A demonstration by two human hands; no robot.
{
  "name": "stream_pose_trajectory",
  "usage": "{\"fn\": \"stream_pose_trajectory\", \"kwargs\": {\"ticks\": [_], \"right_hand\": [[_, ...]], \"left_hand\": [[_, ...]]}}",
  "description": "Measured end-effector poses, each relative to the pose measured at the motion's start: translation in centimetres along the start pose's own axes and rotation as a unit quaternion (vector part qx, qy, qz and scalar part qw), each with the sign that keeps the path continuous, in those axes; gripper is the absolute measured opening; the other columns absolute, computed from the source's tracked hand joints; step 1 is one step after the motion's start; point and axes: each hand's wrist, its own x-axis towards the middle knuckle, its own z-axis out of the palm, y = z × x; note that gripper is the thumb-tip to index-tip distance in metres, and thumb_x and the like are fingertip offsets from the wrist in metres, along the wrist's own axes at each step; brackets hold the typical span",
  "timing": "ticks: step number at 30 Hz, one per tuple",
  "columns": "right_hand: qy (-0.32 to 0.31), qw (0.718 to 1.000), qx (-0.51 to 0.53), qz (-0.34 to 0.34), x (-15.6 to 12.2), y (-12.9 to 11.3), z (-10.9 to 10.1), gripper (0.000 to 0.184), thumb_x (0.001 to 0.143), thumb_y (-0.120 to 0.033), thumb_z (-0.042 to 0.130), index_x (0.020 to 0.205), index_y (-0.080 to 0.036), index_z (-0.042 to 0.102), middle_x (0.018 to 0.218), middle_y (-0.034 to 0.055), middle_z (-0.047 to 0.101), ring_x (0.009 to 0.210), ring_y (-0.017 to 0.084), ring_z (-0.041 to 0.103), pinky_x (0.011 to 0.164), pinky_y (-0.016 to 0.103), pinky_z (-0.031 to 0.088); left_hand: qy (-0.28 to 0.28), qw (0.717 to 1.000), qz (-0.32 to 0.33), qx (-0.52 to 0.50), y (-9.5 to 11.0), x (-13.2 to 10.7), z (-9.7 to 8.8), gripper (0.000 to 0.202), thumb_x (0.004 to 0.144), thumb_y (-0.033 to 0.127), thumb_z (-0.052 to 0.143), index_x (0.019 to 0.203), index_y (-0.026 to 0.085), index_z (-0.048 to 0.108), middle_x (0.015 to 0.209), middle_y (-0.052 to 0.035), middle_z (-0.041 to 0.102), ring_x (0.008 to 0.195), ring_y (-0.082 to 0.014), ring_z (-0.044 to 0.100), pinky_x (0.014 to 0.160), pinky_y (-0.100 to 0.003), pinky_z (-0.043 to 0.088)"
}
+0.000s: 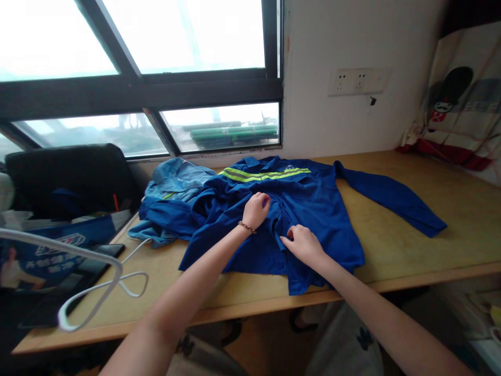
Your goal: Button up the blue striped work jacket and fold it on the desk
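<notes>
A blue work jacket (313, 209) with yellow-green reflective stripes lies spread on the wooden table (410, 250), one sleeve stretched out to the right. My left hand (256, 209), a bead bracelet at the wrist, is closed on the jacket's front fabric near the middle. My right hand (303, 243) pinches the front edge of the jacket a little lower and to the right. A lighter blue garment (176, 183) lies bunched under the jacket's left side.
A white clothes hanger (97, 284) lies on the table's left part, over a dark tablet (97, 261). A black bag (66, 177) stands at the far left by the window. A printed tote bag (457, 104) leans on the wall at right, near wall sockets (358, 81).
</notes>
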Motion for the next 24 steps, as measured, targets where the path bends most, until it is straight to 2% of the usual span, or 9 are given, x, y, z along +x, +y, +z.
{"fn": "stream_pose_trajectory", "kwargs": {"ticks": [4,6,8,11,13,17,19,22,24], "right_hand": [[-0.102,0.995,-0.006,-0.019,3.5,0.2,0.2,0.015,0.069,-0.023,0.051,0.070,-0.017,0.065,0.073,0.0062,0.066,0.073,0.018,0.060,0.057,0.023,0.038],[-0.137,0.990,0.028,-0.033,4.6,0.5,0.2,0.017,0.070,-0.023,0.049,0.069,-0.018,0.065,0.069,0.0044,0.066,0.069,0.016,0.060,0.055,0.021,0.036],[-0.127,0.991,0.029,-0.041,4.9,0.8,0.1,0.020,0.073,-0.029,0.048,0.069,-0.018,0.065,0.068,0.0040,0.065,0.067,0.015,0.060,0.053,0.021,0.035],[-0.068,0.996,-0.029,-0.045,4.2,1.0,-0.1,0.026,0.072,-0.041,0.049,0.070,-0.019,0.063,0.070,0.0051,0.065,0.067,0.018,0.059,0.052,0.023,0.033],[-0.079,0.995,-0.048,-0.043,3.5,1.1,-0.3,0.027,0.070,-0.044,0.051,0.069,-0.019,0.063,0.070,0.0053,0.065,0.066,0.018,0.059,0.051,0.023,0.032],[-0.157,0.986,-0.002,-0.052,3.3,1.4,-0.8,0.024,0.066,-0.041,0.055,0.066,-0.019,0.062,0.065,0.0034,0.064,0.061,0.015,0.057,0.050,0.021,0.032],[-0.188,0.980,0.018,-0.060,3.5,1.6,-0.7,0.020,0.064,-0.038,0.056,0.063,-0.018,0.061,0.060,0.0020,0.062,0.057,0.013,0.055,0.048,0.021,0.031],[-0.207,0.975,0.030,-0.072,3.7,1.8,-0.4,0.012,0.062,-0.029,0.056,0.059,-0.018,0.059,0.054,-0.0006,0.058,0.052,0.011,0.051,0.045,0.020,0.028],[-0.205,0.975,0.036,-0.077,3.8,1.8,-0.3,0.010,0.061,-0.026,0.054,0.056,-0.017,0.057,0.051,-0.0020,0.055,0.049,0.009,0.047,0.045,0.020,0.027]], "left_hand": [[-0.085,0.992,-0.047,-0.087,1.3,-3.4,-2.5,0.029,0.081,0.037,0.042,0.071,0.015,0.058,0.064,-0.0015,0.058,0.058,-0.0124,0.052,0.055,-0.023,0.038],[-0.149,0.981,-0.054,-0.108,2.0,-4.6,-2.4,0.026,0.076,0.040,0.049,0.070,0.016,0.058,0.063,-0.0007,0.058,0.057,-0.0123,0.053,0.052,-0.021,0.036],[-0.181,0.979,-0.069,-0.067,2.7,-5.3,-1.5,0.020,0.071,0.037,0.056,0.073,0.018,0.057,0.066,-0.0003,0.060,0.060,-0.0136,0.055,0.052,-0.021,0.036],[-0.175,0.981,-0.073,0.035,3.6,-5.7,0.2,0.014,0.071,0.032,0.057,0.078,0.020,0.056,0.072,-0.0013,0.061,0.066,-0.0168,0.057,0.056,-0.023,0.036],[-0.167,0.983,-0.059,0.040,3.7,-5.8,0.6,0.014,0.073,0.032,0.055,0.079,0.020,0.054,0.074,-0.0023,0.061,0.067,-0.0177,0.057,0.057,-0.024,0.037],[-0.190,0.971,-0.097,-0.110,2.9,-5.7,-0.5,0.022,0.068,0.036,0.060,0.067,0.017,0.049,0.060,0.0004,0.055,0.055,-0.0132,0.053,0.051,-0.022,0.034],[-0.250,0.912,-0.167,-0.278,2.4,-5.4,-1.6,0.028,0.065,0.039,0.063,0.063,0.017,0.045,0.048,0.0047,0.046,0.042,-0.0080,0.044,0.042,-0.019,0.029],[-0.315,0.743,-0.264,-0.528,2.0,-4.9,-3.1,0.030,0.065,0.040,0.063,0.068,0.017,0.045,0.040,0.0101,0.034,0.030,-0.0023,0.029,0.034,-0.015,0.022],[-0.323,0.659,-0.285,-0.617,2.1,-4.8,-3.4,0.029,0.065,0.038,0.065,0.073,0.016,0.047,0.041,0.0097,0.038,0.030,-0.0011,0.032,0.033,-0.012,0.025]]}}
